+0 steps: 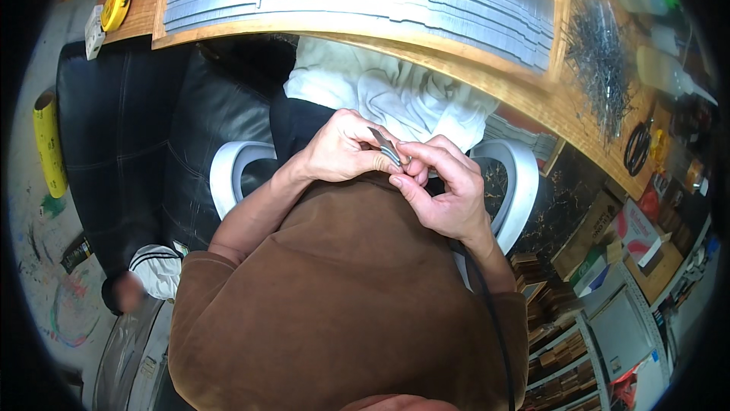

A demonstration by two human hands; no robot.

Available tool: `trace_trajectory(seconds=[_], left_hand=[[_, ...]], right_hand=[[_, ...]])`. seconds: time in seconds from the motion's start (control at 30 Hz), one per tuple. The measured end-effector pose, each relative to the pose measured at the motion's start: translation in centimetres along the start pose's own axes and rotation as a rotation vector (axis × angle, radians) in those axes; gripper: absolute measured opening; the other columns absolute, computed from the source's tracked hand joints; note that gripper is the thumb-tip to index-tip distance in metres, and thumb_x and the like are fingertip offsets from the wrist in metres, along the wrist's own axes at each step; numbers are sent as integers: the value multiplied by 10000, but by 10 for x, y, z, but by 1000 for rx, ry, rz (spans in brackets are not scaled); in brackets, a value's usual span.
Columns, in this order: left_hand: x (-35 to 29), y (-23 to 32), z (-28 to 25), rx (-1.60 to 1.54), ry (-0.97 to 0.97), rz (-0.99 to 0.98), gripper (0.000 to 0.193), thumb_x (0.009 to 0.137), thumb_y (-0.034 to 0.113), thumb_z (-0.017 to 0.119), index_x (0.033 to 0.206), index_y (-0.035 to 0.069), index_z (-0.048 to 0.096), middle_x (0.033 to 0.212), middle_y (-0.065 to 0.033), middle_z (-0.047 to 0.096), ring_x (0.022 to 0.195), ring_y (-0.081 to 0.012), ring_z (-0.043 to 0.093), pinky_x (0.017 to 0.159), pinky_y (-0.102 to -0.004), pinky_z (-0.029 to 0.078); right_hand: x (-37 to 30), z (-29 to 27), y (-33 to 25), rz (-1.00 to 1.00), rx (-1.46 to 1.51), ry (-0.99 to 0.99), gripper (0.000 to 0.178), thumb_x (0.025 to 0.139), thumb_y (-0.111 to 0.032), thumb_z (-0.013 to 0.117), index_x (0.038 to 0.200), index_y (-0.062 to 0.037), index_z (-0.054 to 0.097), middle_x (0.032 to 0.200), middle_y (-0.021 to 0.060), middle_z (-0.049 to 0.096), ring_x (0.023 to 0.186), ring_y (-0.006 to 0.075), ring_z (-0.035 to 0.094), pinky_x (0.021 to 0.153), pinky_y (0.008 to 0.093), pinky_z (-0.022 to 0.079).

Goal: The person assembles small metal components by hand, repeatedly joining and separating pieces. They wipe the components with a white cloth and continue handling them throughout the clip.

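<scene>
In front of my chest, my left hand [341, 149] is closed on a small stack of thin grey strips [386, 146], pinched between thumb and fingers, with one end sticking up. From the other side my right hand [450, 187] meets the strips' lower end, thumb and forefinger close together near the left fingertips. Whatever the right fingers pinch is too small to make out. Below the hands is my brown top, and beyond them a white cloth [395, 103] hangs or lies under the table edge.
Rows of grey strips [334, 2] fill a wooden tray [161, 38] on the table ahead. Right of it lie a heap of thin dark wires [597, 61], black-handled scissors [639, 145] and bottles [661, 72]. A yellow tape measure [115, 6] sits left. White armrests [525, 190] flank me.
</scene>
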State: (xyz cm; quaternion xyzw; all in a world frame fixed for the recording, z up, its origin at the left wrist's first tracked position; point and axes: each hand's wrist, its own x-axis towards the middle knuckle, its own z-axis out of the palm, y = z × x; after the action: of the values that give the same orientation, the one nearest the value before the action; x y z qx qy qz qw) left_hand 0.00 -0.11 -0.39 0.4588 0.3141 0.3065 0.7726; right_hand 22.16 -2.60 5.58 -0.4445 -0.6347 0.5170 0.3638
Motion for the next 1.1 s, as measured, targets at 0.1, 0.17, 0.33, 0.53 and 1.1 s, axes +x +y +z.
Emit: trace_trajectory(seconds=[0.1,0.17,0.33,0.53,1.1], left_hand=[[0,2,1,11,14,8,148,863,27,861,991,-27,810,894,-85,803,814,-87,709,748,-258,571],[-1,5,1,61,22,9,154,861,35,865,994,-21,813,882,-79,805,799,-81,710,739,-254,570],[0,14,5,160,55,33,173,852,42,876,991,-39,812,869,-120,809,766,-109,739,711,-264,579],[-2,24,10,265,78,89,183,864,36,858,1018,-49,806,889,-147,813,777,-146,778,707,-266,585],[-6,34,17,248,101,24,167,888,5,817,1051,-25,798,900,-115,812,818,-104,749,742,-267,584]], right_hand=[[0,-1,0,0,6,-8,417,811,73,843,1209,23,730,901,56,652,718,104,623,639,242,527],[1,-2,0,3,14,-12,412,816,78,835,1211,25,729,908,63,655,730,109,631,647,244,532],[1,-1,3,-2,44,-5,410,819,87,826,1213,34,724,919,74,661,760,125,653,672,252,545],[-2,-1,9,-4,50,3,399,820,91,821,1204,37,725,928,79,670,772,136,667,683,260,554],[-3,1,11,3,51,3,358,829,66,837,1163,52,710,933,93,676,775,148,676,684,270,560]])
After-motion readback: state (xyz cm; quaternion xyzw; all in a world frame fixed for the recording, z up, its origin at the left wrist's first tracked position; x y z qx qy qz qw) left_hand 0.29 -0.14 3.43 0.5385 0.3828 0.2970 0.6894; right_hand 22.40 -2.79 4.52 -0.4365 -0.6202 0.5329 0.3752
